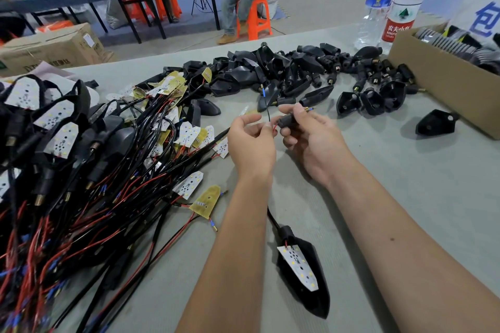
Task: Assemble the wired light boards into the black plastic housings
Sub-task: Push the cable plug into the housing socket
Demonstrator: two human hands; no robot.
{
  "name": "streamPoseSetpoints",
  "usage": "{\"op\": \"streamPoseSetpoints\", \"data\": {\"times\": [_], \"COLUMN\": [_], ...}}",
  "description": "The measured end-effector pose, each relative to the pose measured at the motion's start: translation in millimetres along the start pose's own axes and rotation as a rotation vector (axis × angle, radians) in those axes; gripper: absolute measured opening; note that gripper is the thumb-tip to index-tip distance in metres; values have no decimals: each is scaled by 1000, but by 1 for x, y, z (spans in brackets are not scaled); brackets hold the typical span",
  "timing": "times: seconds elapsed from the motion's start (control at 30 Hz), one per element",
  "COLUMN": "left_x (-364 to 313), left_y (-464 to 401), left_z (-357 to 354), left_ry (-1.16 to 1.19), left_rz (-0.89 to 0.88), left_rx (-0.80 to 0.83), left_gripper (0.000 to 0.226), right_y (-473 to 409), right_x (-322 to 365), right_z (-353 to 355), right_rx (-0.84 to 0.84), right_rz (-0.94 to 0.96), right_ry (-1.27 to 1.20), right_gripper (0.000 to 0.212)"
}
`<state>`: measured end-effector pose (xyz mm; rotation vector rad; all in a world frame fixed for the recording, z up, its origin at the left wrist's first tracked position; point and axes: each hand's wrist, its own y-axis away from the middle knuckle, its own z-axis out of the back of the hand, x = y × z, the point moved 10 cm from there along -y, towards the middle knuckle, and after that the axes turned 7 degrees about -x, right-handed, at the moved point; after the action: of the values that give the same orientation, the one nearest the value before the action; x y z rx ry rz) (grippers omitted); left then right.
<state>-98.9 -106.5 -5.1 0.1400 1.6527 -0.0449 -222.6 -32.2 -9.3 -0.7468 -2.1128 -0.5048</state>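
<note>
My right hand [311, 138] grips a small black housing [289, 121] above the table's middle; a brass tip pokes out past the fingers. My left hand [250, 140] pinches the thin black and red wires [268, 116] beside that housing. A blue-sleeved wire end sticks up above them. Loose wired light boards [186, 134] lie tangled at the left, with red and black leads. Empty black housings [284, 70] are heaped along the far side. One assembled housing with a white board [300, 265] lies near me, between my forearms.
A pile of assembled units [54, 132] covers the left edge. A cardboard box [443, 81] of parts stands at the right, with two water bottles [389, 0] behind it. A lone housing [435, 123] lies before the box. A person sits on an orange stool [254, 19] beyond the table.
</note>
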Motion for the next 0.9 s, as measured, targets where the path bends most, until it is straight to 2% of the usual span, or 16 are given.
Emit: {"op": "streamPoseSetpoints", "data": {"times": [0.1, 0.17, 0.3, 0.4, 0.5, 0.67, 0.9], "left_x": [-2, -4, -13, -26, -35, -27, -29], "left_y": [2, 3, 2, -1, -5, -3, -10], "left_z": [-1, -2, -2, 3, 2, 0, 13], "left_ry": [-46, -64, -27, 73, 117, -48, 7], "left_rz": [-8, 2, 40, 35, 3, -10, -43], "left_rx": [20, 42, 96, 147, 214, 237, 96], "left_gripper": [22, 26, 37, 18, 12, 19, 9], "right_y": [0, -1, 0, 2, 1, 4, 6], "right_x": [-4, 1, 10, 13, 14, 15, 15], "right_z": [-1, 2, 11, 12, 12, 2, -1], "right_rx": [-22, -66, -149, -187, -198, -107, -83], "right_rz": [-6, 46, 158, 199, 211, 279, 307], "right_ry": [58, 130, 341, 381, 369, 498, 527], "right_gripper": [51, 55, 49, 48, 45, 38, 37]}}
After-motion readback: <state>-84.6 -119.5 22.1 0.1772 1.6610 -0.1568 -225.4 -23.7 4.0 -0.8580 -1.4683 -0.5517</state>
